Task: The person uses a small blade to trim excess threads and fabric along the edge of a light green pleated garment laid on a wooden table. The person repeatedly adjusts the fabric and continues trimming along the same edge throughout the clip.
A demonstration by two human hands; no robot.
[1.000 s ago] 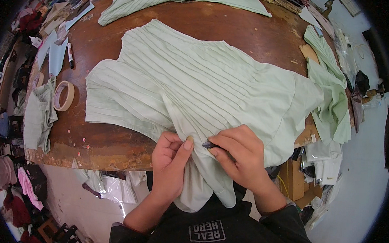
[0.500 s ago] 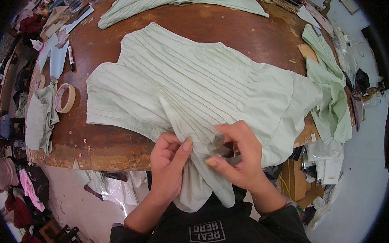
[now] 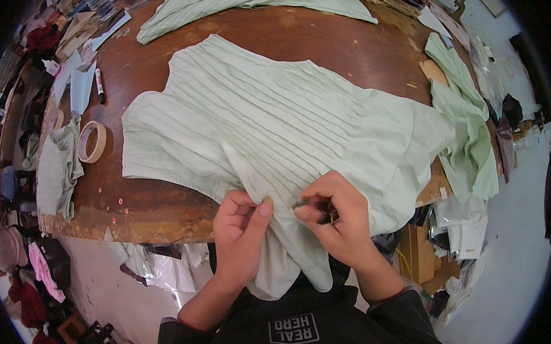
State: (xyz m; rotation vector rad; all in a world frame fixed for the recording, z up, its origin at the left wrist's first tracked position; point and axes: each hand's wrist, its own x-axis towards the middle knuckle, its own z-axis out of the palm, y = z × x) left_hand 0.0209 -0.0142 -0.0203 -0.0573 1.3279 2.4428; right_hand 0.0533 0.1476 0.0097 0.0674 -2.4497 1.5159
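A pale green pleated garment point(image 3: 290, 129) lies spread over the table, with its near edge hanging down in front of me. My left hand point(image 3: 240, 220) is closed on a fold of it, thumb pressing the cloth against the fingers. Close by on the right, my right hand point(image 3: 338, 219) is curled around a small dark tool point(image 3: 327, 211) that looks like thread snips, partly hidden in the palm. Its tip points left at the cloth beside my left thumb, though blur hides whether the two touch.
On the brown wooden table point(image 3: 161, 209) lie a roll of masking tape point(image 3: 92, 142), a marker point(image 3: 99, 87) and several small buttons at the left. More green cloth lies at the far edge point(image 3: 253, 1) and the right point(image 3: 467, 132). Plastic-wrapped packages point(image 3: 462, 228) sit below right.
My right thumb and fingers have closed together around the tool, where they were spread wider before. My left hand keeps its hold on the cloth, which has barely shifted.
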